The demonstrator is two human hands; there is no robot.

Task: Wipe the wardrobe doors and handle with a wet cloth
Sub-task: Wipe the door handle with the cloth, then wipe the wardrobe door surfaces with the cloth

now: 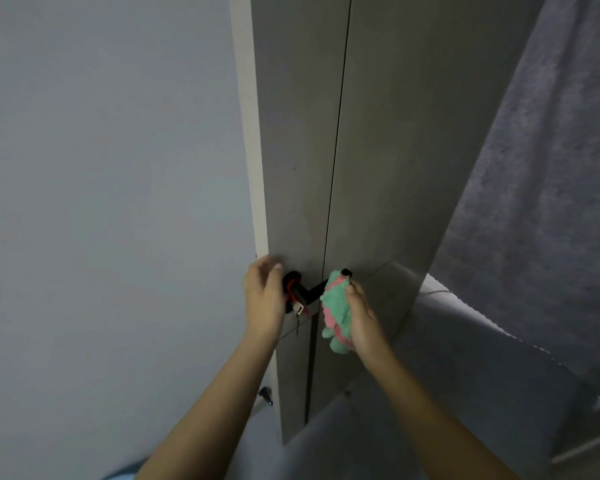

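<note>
- right hand (361, 317) grips a green-pink cloth (336, 310) against the black handle (309, 292)
- left hand (264, 296) curls beside the handle's left end
- grey wardrobe doors (378, 150) rise above both hands

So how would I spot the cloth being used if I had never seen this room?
Find the tall grey wardrobe between the pale wall and the grey curtain, and follow the seam between its two doors down to the black handle. Just right of the handle, the right hand grips the cloth. It is fluffy, mint green and pink, the only bright thing there.

Dim, flat light; soft blur, wide-angle distortion.
</note>
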